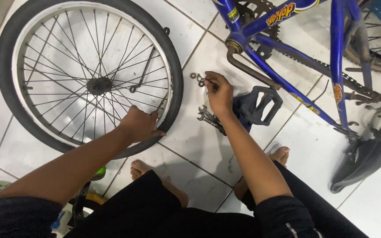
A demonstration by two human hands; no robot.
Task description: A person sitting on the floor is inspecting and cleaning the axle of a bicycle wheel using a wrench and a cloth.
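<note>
On the glossy white tiled floor (pixel 190 145), a detached bicycle wheel with black rubber tyre, pale metal rim and thin wire spokes (pixel 89 75) lies flat. Left hand (pixel 140 124): palm down, fingers curled over the tyre's near edge, pressing on it. Right hand (pixel 219 93): arm extended, fingertips pinched narrow on small dark metal nuts and washers (pixel 198 78) lying on the tile just beside the tyre; whether one is lifted cannot be told. Steel open-ended spanners (pixel 208 117) lie under the right wrist, touching a black ribbed plastic pedal (pixel 261 105) on its rusty crank. Upturned glossy blue tubular bicycle frame (pixel 287 83) spans the upper right, its black saddle (pixel 364 161) resting on the floor. Bare feet (pixel 281 154) and black-clothed knees fill the near edge
</note>
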